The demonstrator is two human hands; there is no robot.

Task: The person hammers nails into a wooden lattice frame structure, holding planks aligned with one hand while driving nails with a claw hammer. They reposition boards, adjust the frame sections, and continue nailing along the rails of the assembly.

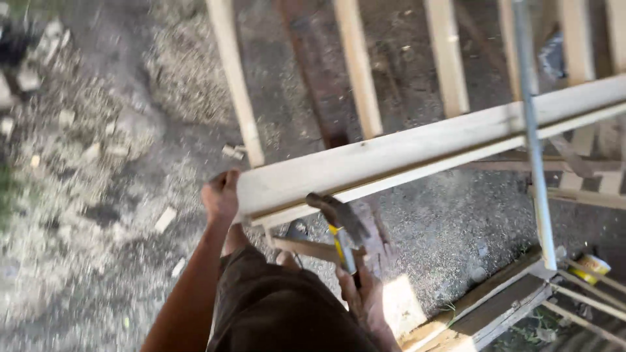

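My left hand (222, 195) grips the near end of a long pale wooden plank (417, 150) that runs up to the right across the view. My right hand (366, 301) is closed on a hammer (340, 225) with a yellow and black handle. Its dark head sits just under the plank's lower edge, close to the end I hold. A thinner wooden strip (306, 248) lies below the plank beside the hammer. My leg in dark shorts (280, 306) fills the bottom centre.
Several pale wooden slats (358, 65) lie in parallel on the dirt ground beyond the plank. A grey metal pole (531, 130) stands at the right. A wooden frame (495, 306) and a small yellow can (590, 267) are at the lower right. Wood scraps and sawdust (85, 150) litter the left.
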